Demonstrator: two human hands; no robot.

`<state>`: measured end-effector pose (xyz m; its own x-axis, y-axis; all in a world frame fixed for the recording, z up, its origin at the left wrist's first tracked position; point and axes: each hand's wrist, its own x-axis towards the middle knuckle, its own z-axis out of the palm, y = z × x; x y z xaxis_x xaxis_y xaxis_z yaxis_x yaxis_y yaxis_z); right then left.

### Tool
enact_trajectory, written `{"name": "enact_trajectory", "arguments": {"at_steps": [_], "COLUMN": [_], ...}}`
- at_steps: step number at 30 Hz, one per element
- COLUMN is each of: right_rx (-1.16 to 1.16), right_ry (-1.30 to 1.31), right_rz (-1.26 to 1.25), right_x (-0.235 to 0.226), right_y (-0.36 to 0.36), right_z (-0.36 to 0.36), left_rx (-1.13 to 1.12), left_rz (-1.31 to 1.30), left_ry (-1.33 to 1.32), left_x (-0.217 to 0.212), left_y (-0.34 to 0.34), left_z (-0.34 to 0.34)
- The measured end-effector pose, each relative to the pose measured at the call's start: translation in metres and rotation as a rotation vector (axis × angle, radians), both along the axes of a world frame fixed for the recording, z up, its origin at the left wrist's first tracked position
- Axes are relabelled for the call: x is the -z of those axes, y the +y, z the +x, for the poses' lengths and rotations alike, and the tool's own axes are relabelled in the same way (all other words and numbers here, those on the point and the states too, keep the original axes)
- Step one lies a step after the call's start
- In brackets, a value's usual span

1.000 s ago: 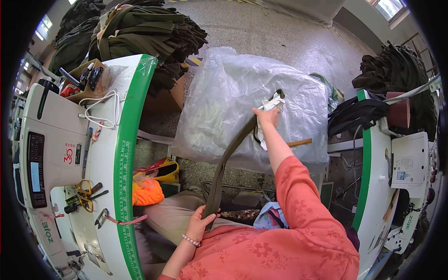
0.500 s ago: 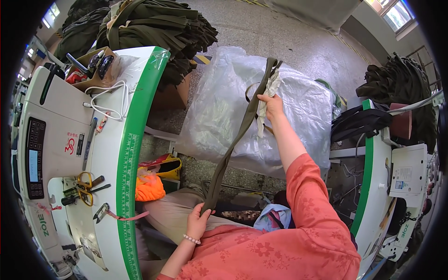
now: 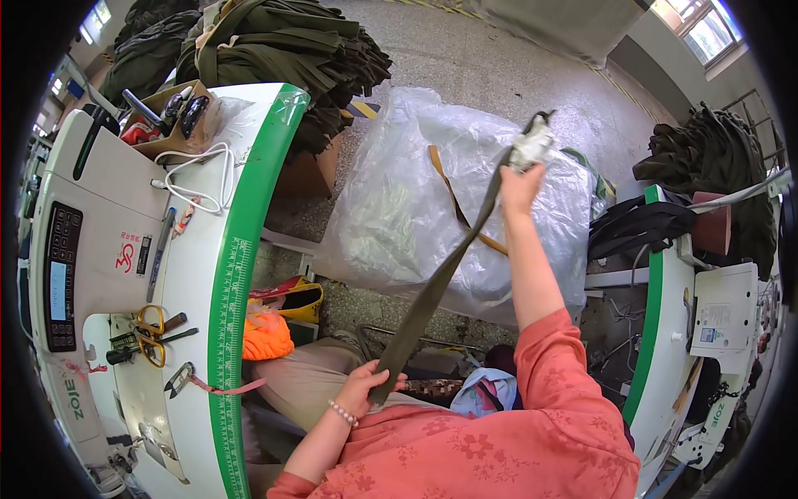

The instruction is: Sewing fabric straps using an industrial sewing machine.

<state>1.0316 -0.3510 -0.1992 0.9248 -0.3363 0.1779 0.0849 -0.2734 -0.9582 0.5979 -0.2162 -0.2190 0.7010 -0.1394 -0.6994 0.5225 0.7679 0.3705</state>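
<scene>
A long olive-green fabric strip (image 3: pixel 445 279) stretches diagonally between my two hands. My left hand (image 3: pixel 363 389), with a beaded bracelet at its wrist, is closed on the strip's lower end above my lap. Farther off and to the right, my right hand (image 3: pixel 521 185) grips the upper end together with a crumpled whitish piece (image 3: pixel 532 145), whose kind I cannot make out. Behind the strip, a narrow tan-brown band (image 3: pixel 449 187) lies across a plastic-covered surface (image 3: pixel 374 208).
At left stands a white sewing table with a green ruled edge (image 3: pixel 229 333), carrying yellow-handled scissors (image 3: pixel 151 337), thread snips (image 3: pixel 179 380) and a cardboard box (image 3: pixel 179 137). Olive fabric heaps (image 3: pixel 283 50) rise behind it. Another green-edged table (image 3: pixel 652 324) flanks my right.
My right hand has moved right with the strip's upper end and the whitish piece. The strip is straighter and flatter. The tan-brown band shows more fully, away from my right hand.
</scene>
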Motion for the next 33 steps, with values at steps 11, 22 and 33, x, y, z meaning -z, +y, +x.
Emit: {"name": "enact_trajectory", "arguments": {"at_steps": [11, 22, 33], "right_rx": [-0.454, -0.539, -1.713], "right_ry": [0.044, -0.005, -0.281], "right_rz": [-0.959, -1.069, -0.264], "right_x": [0.094, 0.037, -0.059], "right_y": [-0.026, -0.02, 0.003], "right_z": [-0.127, -0.274, -0.598], "left_rx": [0.137, 0.077, -0.482], "left_rz": [0.696, 1.386, 2.142], "left_ry": [0.164, 0.019, 0.46], "left_x": [0.062, -0.102, -0.255], "left_y": [-0.017, 0.01, -0.131], "left_z": [-0.008, -0.226, -0.53]}}
